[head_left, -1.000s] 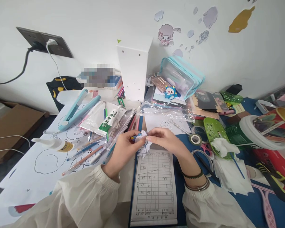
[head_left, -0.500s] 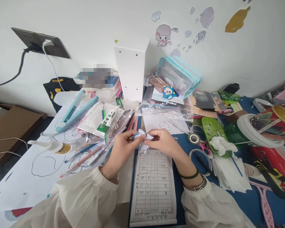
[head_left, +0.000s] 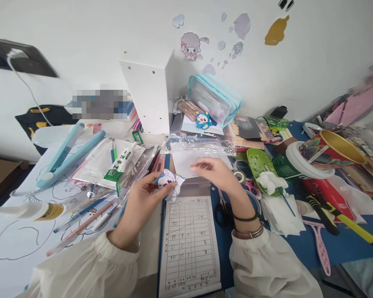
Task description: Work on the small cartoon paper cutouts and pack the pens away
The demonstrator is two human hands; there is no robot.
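While the left hand [head_left: 143, 193] pinches a cutout [head_left: 166, 179], the empty right hand [head_left: 216, 173] curls loosely

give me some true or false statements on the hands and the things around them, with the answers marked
1. The left hand holds a blue-and-white paper cutout. True.
2. The right hand also grips the cutout. False: it is apart from it.
3. A white gridded paper form lies between the two cream sleeves. True.
4. The light-blue two-armed straightener lies closed. False: its arms are spread apart.
5. A crumpled white tissue rests on a green dish. True.
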